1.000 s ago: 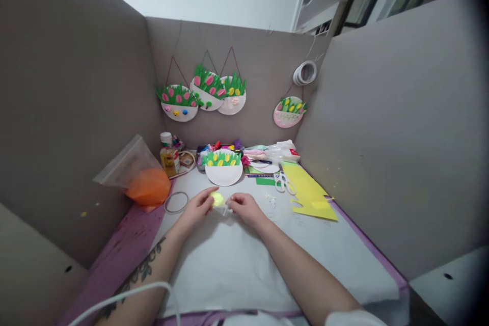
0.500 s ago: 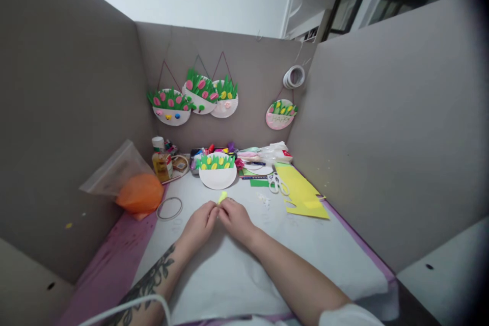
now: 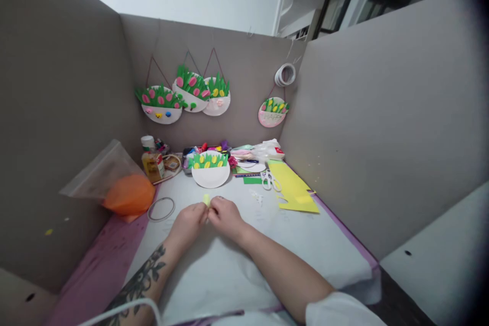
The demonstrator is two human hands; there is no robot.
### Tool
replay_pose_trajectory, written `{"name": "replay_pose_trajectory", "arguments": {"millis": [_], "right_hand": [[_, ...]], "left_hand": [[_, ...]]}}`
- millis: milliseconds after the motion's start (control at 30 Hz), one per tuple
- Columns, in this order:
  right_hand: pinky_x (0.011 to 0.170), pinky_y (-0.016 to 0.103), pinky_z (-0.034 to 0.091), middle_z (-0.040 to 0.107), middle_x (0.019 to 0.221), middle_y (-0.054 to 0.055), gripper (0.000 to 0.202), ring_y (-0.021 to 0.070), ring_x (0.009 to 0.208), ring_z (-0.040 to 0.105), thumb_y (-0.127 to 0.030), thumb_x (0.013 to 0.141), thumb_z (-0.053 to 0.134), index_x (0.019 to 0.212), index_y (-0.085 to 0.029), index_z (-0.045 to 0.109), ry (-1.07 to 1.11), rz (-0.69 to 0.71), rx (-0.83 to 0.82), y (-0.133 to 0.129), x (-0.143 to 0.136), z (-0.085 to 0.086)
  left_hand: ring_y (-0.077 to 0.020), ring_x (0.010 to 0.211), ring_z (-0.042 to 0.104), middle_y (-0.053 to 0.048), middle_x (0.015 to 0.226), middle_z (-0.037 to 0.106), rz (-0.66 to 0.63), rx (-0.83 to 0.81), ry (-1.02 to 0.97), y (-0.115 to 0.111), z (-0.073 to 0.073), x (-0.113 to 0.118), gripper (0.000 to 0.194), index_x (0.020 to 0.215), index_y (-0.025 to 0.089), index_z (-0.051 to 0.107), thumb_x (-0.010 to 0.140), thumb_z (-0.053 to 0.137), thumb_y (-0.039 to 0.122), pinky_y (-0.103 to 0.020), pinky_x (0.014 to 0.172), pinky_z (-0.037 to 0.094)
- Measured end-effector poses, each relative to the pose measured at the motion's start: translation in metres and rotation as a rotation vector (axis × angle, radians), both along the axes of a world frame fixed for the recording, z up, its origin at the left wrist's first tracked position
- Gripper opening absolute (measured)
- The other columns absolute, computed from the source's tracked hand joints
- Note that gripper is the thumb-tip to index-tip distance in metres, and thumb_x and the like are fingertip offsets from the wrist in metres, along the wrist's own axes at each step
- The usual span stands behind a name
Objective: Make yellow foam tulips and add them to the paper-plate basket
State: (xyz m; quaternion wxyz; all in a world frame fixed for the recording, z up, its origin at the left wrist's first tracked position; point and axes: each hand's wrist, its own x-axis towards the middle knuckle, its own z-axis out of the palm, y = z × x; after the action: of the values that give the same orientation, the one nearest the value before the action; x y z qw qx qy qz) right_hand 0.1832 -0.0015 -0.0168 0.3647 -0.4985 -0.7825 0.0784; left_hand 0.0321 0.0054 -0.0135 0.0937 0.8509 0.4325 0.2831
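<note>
Both hands meet over the middle of the white-covered table. My left hand [image 3: 191, 218] pinches one side of a small yellow piece [image 3: 207, 199], which looks like paper. My right hand [image 3: 226, 217] grips it from the other side, thumb and fingers closed. Most of the piece is hidden by the fingers; only its upper end shows. Just beyond them stands a white paper plate basket [image 3: 210, 177] with green paper grass and yellow flowers. White-handled scissors [image 3: 270, 180] lie to the right, beside a cut yellow sheet [image 3: 292, 188].
At left are a ring [image 3: 161, 209], a glue bottle [image 3: 153, 165] and a plastic bag [image 3: 110, 173] with orange contents. Finished plate baskets [image 3: 162, 113] and tape rolls [image 3: 285, 75] hang on the back panel. Grey panels [image 3: 382, 112] wall the table on three sides.
The whole view has shifted, so things sit further left. Both hands keep hold of the yellow piece, whose visible end now points more upright.
</note>
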Motion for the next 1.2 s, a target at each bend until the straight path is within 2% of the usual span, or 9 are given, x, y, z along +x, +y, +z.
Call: {"name": "replay_pose_trajectory", "arguments": {"millis": [233,333,400,467,567,667,767,1000,1200], "right_hand": [[0.059,0.021,0.030,0.045,0.061,-0.003,0.012,0.0108,0.061,0.042,-0.012,0.069,0.047,0.059,-0.018,0.044,0.142,-0.010,-0.026,0.014,0.015,-0.001],[0.059,0.021,0.031,0.046,0.060,-0.003,0.011,0.0104,0.060,0.042,-0.012,0.068,0.046,0.059,-0.018,0.045,0.285,0.028,-0.087,0.012,0.016,0.000],[0.057,0.021,0.032,0.044,0.057,-0.004,0.011,0.0100,0.057,0.041,-0.013,0.068,0.044,0.058,-0.018,0.045,0.404,0.070,-0.179,0.009,0.014,0.000],[0.054,0.020,0.032,0.044,0.055,-0.005,0.010,0.0096,0.054,0.041,-0.015,0.068,0.043,0.059,-0.018,0.044,0.504,0.169,-0.309,0.006,0.012,0.001],[0.053,0.020,0.032,0.045,0.056,-0.004,0.009,0.0094,0.054,0.041,-0.015,0.068,0.043,0.060,-0.018,0.045,0.517,0.265,-0.385,0.003,0.014,0.003],[0.056,0.021,0.031,0.045,0.057,-0.004,0.010,0.0096,0.056,0.040,-0.012,0.065,0.045,0.056,-0.017,0.045,0.357,0.158,-0.229,0.006,0.020,0.004],[0.057,0.022,0.030,0.045,0.057,-0.004,0.011,0.0096,0.057,0.040,-0.010,0.064,0.046,0.055,-0.017,0.045,0.260,0.089,-0.144,0.008,0.025,0.003],[0.054,0.021,0.036,0.049,0.061,-0.004,0.006,0.0097,0.056,0.046,-0.023,0.073,0.052,0.072,-0.017,0.052,0.555,0.162,-0.377,0.005,0.021,0.001],[0.050,0.022,0.038,0.054,0.061,-0.003,0.016,0.0093,0.051,0.049,-0.033,0.074,0.056,0.074,-0.017,0.051,0.708,0.261,-0.533,0.002,0.017,0.004]], "left_hand": [[-0.0160,0.064,0.053,-0.003,0.067,0.057,0.016,0.053,0.054,-0.003,0.002,0.000,0.025,0.072,0.019,0.053,0.086,0.033,0.021,-0.027,0.061,0.039],[-0.0204,0.090,0.056,-0.009,0.096,0.063,-0.028,0.086,0.006,-0.001,0.005,-0.001,0.020,0.094,0.018,0.057,0.084,0.042,0.026,-0.034,0.079,0.042],[-0.0249,0.112,0.047,-0.012,0.120,0.055,-0.072,0.117,0.006,0.000,0.005,-0.002,0.040,0.114,0.018,0.051,0.076,0.055,0.028,-0.041,0.094,0.035],[-0.0274,0.122,0.039,-0.011,0.129,0.050,-0.094,0.103,0.014,0.002,0.004,-0.003,0.059,0.124,0.020,0.045,0.069,0.063,0.028,-0.045,0.101,0.027],[-0.0264,0.111,0.049,-0.010,0.117,0.059,-0.102,-0.017,-0.006,0.004,0.002,-0.005,0.052,0.119,0.021,0.050,0.069,0.062,0.029,-0.042,0.097,0.032],[-0.0222,0.093,0.057,-0.008,0.103,0.062,-0.107,-0.128,-0.045,0.005,0.003,-0.009,0.038,0.108,0.020,0.056,0.073,0.060,0.034,-0.033,0.082,0.042],[-0.0210,0.089,0.056,-0.006,0.098,0.061,-0.129,-0.150,-0.056,0.005,0.005,-0.011,0.038,0.105,0.021,0.057,0.071,0.062,0.038,-0.030,0.078,0.042],[-0.0188,0.083,0.056,-0.006,0.091,0.058,-0.104,-0.146,-0.060,0.005,0.008,-0.015,0.034,0.108,0.021,0.057,0.082,0.049,0.041,-0.029,0.075,0.042],[-0.0154,0.075,0.055,-0.003,0.079,0.057,-0.091,-0.121,-0.115,-0.001,0.015,-0.012,0.034,0.082,0.020,0.062,0.088,0.037,0.041,-0.026,0.071,0.041]]}}
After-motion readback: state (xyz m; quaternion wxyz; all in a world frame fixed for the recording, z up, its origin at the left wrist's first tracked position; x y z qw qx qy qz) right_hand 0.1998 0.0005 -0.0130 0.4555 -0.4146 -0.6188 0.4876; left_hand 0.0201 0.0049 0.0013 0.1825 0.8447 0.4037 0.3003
